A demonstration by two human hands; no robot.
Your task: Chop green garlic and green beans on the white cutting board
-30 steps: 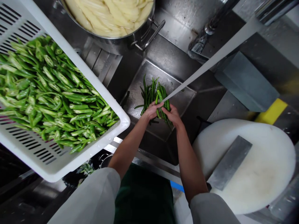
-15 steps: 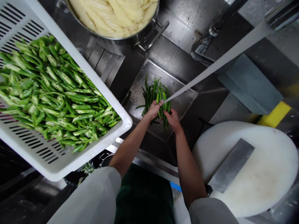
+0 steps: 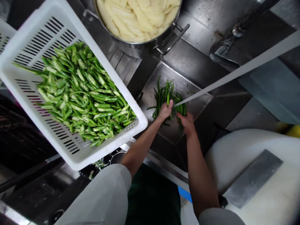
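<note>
Whole peppers (image 3: 162, 94): you're rinsing, seemingly
Left hand (image 3: 166, 110): fingers round some
Right hand (image 3: 186, 122): gripping more
Water (image 3: 211, 89): likely calls for turning them

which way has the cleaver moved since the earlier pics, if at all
No: against the board, the cleaver lies in about the same spot; both sit further right in the picture because the view shifted.
</note>
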